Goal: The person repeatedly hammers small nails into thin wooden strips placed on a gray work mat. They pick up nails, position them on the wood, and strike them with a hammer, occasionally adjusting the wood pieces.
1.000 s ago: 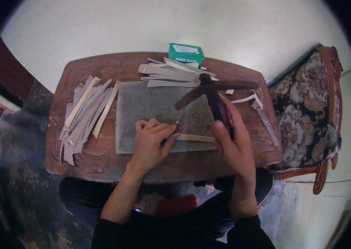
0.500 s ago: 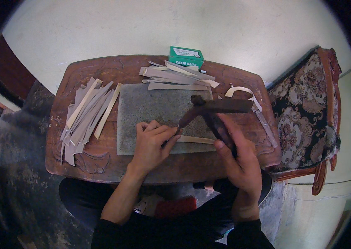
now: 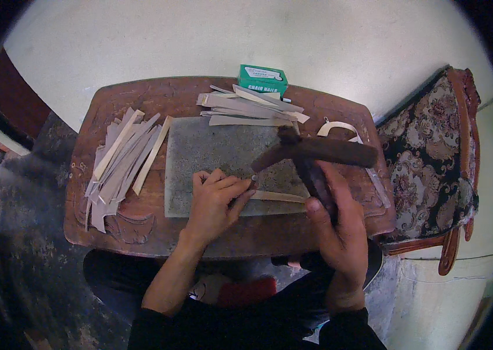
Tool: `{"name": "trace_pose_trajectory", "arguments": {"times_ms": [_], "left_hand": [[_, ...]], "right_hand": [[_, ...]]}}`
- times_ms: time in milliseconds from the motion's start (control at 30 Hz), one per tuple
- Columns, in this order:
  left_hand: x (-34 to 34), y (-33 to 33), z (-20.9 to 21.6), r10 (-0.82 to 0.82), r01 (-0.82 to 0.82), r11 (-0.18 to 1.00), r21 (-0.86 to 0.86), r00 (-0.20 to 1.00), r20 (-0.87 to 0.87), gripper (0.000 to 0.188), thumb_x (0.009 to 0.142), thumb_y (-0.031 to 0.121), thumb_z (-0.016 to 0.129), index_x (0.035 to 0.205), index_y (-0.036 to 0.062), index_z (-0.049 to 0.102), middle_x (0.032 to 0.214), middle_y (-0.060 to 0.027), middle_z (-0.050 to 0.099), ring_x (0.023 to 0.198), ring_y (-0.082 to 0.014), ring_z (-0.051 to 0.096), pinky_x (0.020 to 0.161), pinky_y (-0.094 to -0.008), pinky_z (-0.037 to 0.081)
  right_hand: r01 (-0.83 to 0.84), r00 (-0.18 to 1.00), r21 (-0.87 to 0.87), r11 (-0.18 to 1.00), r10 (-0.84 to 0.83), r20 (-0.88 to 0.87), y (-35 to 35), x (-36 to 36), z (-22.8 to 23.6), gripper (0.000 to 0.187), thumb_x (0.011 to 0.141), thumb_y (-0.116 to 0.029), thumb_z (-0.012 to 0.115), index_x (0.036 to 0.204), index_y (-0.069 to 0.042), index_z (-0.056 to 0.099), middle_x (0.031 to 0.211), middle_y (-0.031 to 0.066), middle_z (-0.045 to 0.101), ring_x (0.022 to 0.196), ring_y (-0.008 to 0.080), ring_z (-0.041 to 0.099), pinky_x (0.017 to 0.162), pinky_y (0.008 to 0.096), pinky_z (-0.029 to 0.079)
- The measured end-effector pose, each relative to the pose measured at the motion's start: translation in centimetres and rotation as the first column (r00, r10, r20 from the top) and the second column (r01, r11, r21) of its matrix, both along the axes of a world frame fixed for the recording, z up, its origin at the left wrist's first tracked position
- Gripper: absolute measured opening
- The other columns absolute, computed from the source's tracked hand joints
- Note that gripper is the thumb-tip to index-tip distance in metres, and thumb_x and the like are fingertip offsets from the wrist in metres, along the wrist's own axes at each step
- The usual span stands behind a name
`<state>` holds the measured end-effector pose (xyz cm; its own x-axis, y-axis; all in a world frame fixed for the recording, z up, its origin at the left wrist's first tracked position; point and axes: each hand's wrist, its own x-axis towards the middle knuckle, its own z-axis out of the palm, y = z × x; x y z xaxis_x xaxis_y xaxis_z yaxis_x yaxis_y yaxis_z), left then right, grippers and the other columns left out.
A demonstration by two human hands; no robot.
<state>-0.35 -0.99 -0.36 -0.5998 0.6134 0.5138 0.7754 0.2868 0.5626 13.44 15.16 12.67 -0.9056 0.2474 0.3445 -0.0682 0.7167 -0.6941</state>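
A strip of pale leather-like material [image 3: 278,197] lies along the near edge of a grey stone slab [image 3: 200,146]. Pinched in my left hand [image 3: 220,195] is a short, thin tool with a shiny top [image 3: 253,178], standing over the strip's left end; its lower part is hidden by my fingers. My right hand [image 3: 343,227] is wrapped round the handle of a dark brown hammer [image 3: 334,150]. The hammer's head is raised over the slab's right side, its left end slightly above the shiny top and blurred by motion.
A carved wooden table [image 3: 246,236] bears the slab. Cut strips [image 3: 121,157] are heaped on the left, more strips [image 3: 246,111] behind the slab, by a green box [image 3: 263,80]. A curved band [image 3: 340,126] lies at right. A floral-upholstered chair [image 3: 427,163] stands beside the table.
My right hand has lifted the hammer's head to the right, away from the tool's shiny top. My left hand has stayed in nearly the same place.
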Motion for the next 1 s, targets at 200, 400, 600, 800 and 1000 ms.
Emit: {"name": "trace_pose_trajectory", "arguments": {"times_ms": [200, 400, 600, 800, 1000], "left_hand": [[0.1, 0.1, 0.2, 0.012, -0.012, 1.0, 0.009, 1.0, 0.0, 0.013, 0.085, 0.019, 0.078, 0.096, 0.0123, 0.076, 0.088, 0.002, 0.072, 0.082, -0.0184, 0.057, 0.083, -0.038, 0.035], [0.0, 0.1, 0.1, 0.02, -0.02, 1.0, 0.007, 1.0, -0.014, 0.013, 0.083, 0.018, 0.08, 0.093, 0.012, 0.076, 0.088, 0.0021, 0.072, 0.083, -0.0185, 0.057, 0.083, -0.0374, 0.035], [0.1, 0.2, 0.2, 0.02, -0.02, 1.0, -0.004, 1.0, -0.003, 0.013, 0.082, 0.017, 0.08, 0.093, 0.0113, 0.076, 0.09, 0.0017, 0.072, 0.084, -0.0181, 0.057, 0.084, -0.0379, 0.035], [0.1, 0.0, 0.3, 0.013, -0.012, 1.0, -0.008, 1.0, 0.022, 0.011, 0.083, 0.017, 0.079, 0.093, 0.0119, 0.077, 0.09, 0.0015, 0.073, 0.082, -0.0181, 0.057, 0.084, -0.0374, 0.034], [0.1, 0.1, 0.2, 0.041, -0.039, 0.999, -0.03, 0.996, 0.074, 0.011, 0.085, 0.019, 0.078, 0.094, 0.0122, 0.077, 0.09, 0.0022, 0.074, 0.081, -0.0178, 0.057, 0.084, -0.036, 0.034]], "right_hand": [[-0.021, 1.0, 0.07, 0.997, 0.021, 0.007, 0.3, 0.1, -0.3, 0.047, 0.098, -0.014, 0.063, 0.142, -0.002, 0.049, 0.12, 0.0265, 0.066, 0.108, 0.0434, 0.067, 0.09, 0.0438, 0.052], [-0.031, 0.999, 0.028, 0.999, 0.03, 0.025, 0.1, -0.3, -0.1, 0.048, 0.099, -0.014, 0.062, 0.143, -0.002, 0.048, 0.122, 0.0265, 0.065, 0.11, 0.0433, 0.067, 0.092, 0.0435, 0.052], [0.006, 1.0, 0.037, 0.999, -0.007, 0.01, 0.4, 0.3, -0.1, 0.048, 0.1, -0.013, 0.059, 0.146, -0.004, 0.046, 0.127, 0.0261, 0.064, 0.114, 0.0432, 0.065, 0.095, 0.0426, 0.051], [-0.048, 0.998, -0.01, 0.999, 0.048, -0.033, 1.3, -1.7, -2.1, 0.05, 0.102, -0.015, 0.057, 0.149, -0.005, 0.043, 0.123, 0.0215, 0.066, 0.107, 0.0345, 0.068, 0.092, 0.0394, 0.051], [0.12, 0.989, -0.752, 0.648, -0.011, 0.148, 1.5, -4.7, -7.9, 0.053, 0.107, -0.027, 0.053, 0.154, -0.013, 0.035, 0.088, 0.0038, 0.056, 0.061, 0.0082, 0.049, 0.053, 0.0245, 0.042]]}}
